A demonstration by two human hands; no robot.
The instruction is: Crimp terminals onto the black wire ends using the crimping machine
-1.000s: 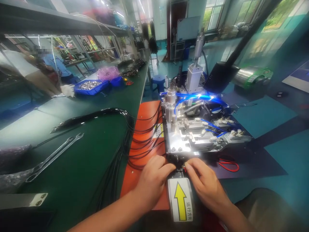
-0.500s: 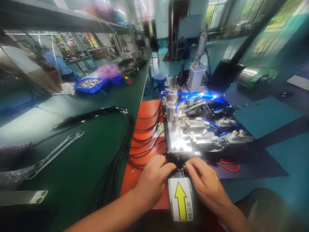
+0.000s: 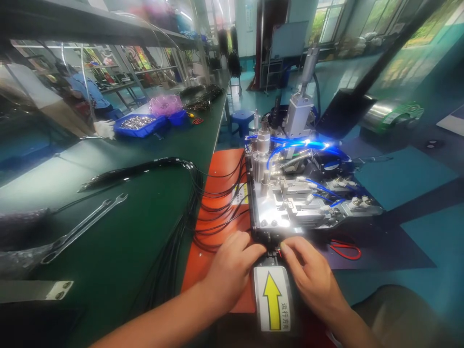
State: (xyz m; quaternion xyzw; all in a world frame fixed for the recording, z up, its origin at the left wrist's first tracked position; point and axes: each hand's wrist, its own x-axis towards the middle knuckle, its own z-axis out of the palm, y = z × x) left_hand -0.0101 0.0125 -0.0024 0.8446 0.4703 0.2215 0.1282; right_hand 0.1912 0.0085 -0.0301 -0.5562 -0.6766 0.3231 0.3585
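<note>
The left hand (image 3: 234,267), fingers curled, is at the near edge of the machine (image 3: 268,205); I cannot tell whether it pinches anything. Between both hands, about equally near each, lies the track (image 3: 266,261), long axis running near to far; its arrow label (image 3: 272,300) points far. The right hand (image 3: 312,271) has thumb and forefinger close together, grip unclear.
</note>
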